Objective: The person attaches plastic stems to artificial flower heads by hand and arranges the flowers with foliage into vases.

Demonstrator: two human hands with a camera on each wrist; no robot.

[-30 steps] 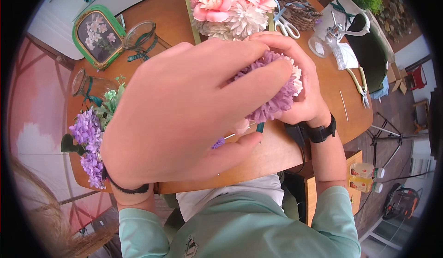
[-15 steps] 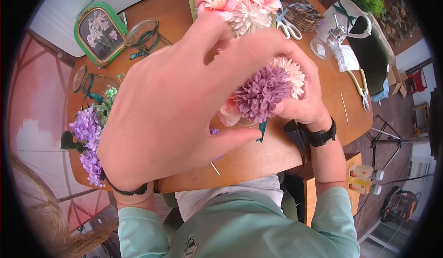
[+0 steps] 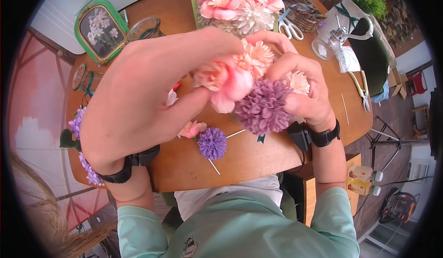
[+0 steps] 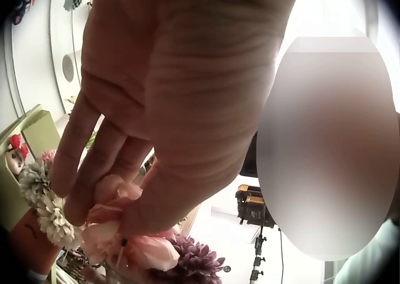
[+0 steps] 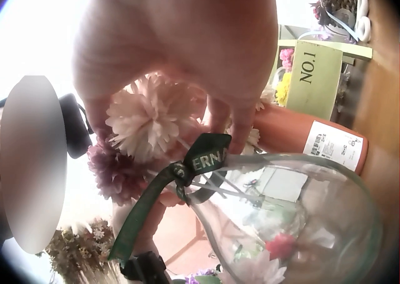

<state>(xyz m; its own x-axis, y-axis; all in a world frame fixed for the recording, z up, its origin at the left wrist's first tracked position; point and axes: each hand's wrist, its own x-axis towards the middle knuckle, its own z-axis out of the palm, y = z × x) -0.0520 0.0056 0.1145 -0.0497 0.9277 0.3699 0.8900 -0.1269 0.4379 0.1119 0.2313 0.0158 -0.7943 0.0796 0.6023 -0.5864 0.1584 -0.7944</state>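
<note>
Mauve pompom bloom [image 3: 262, 106] in our ribboned glass vase [image 5: 355, 199] | left hand [image 3: 131, 89] pinches pink rose [image 3: 234, 88] | right hand [image 3: 311, 92] grips bloom | round violet flower [image 3: 212, 142] unplaced

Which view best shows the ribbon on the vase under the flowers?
The right wrist view: it shows the ribbon, knot and lettering, at the neck of the vase. The head view shows only a tip below the purple flower; the left wrist view doesn't clearly show it.
</note>
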